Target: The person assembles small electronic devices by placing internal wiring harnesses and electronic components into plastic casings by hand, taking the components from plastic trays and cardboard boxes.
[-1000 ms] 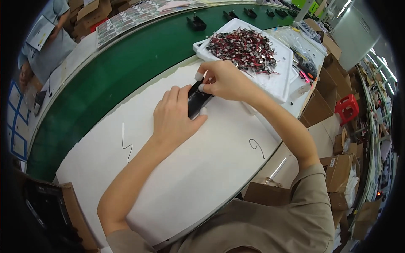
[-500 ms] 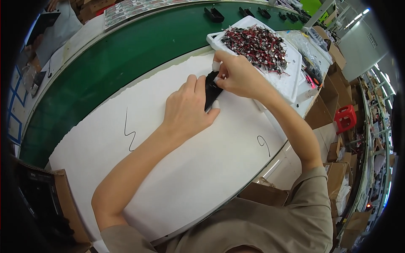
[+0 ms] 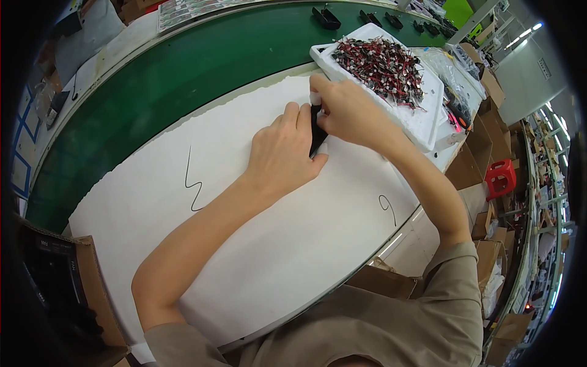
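Both hands have stayed put: left hand (image 3: 282, 154) and right hand (image 3: 348, 113) pinch a black part (image 3: 317, 131) on the white bench (image 3: 275, 257), tray (image 3: 422, 125) just beside.

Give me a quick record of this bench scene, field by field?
left hand: rests on the white sheet, pressing a small black part
right hand: grips the same black part from the other side
work surface: white sheet with pen squiggles
tray: white tray of red-and-black wired pieces
behind: green conveyor belt
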Action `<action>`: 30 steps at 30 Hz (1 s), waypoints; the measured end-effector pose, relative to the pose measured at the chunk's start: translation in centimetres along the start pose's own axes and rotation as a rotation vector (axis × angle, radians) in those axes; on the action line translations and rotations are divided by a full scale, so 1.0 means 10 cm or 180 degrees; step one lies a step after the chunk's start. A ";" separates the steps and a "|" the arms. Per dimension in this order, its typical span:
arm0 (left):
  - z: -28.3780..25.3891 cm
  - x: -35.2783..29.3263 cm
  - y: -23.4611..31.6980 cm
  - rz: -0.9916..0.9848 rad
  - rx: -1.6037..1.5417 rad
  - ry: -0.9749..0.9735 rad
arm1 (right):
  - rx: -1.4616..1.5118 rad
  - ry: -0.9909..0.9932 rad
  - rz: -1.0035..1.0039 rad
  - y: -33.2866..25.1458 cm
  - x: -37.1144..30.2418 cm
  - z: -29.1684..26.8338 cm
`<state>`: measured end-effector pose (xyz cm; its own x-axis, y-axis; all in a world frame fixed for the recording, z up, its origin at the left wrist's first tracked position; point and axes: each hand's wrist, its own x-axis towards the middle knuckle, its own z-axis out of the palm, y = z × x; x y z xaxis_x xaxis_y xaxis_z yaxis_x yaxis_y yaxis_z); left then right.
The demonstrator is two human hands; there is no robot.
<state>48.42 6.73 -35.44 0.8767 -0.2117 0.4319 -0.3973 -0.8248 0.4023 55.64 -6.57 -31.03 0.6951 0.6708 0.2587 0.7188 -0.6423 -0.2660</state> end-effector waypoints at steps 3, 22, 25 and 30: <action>-0.02 -0.01 -0.03 -0.0019 0.0007 -0.0065 | -0.0193 -0.0003 -0.0196 -0.08 -0.01 0.05; -0.10 0.02 0.02 -0.0230 0.0452 -0.0741 | 0.0782 0.0082 0.0474 0.04 -0.11 -0.08; -0.08 0.02 0.01 -0.0276 0.0310 -0.0641 | 0.0724 0.0387 0.0255 0.00 -0.10 0.04; -0.10 0.01 -0.01 -0.0059 0.0514 -0.0437 | 0.0664 0.0466 0.0257 0.08 -0.09 0.04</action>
<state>48.27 7.31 -34.62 0.9166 -0.2560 0.3071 -0.3418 -0.9002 0.2699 55.59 -7.58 -31.84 0.7553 0.5500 0.3564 0.6535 -0.5910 -0.4729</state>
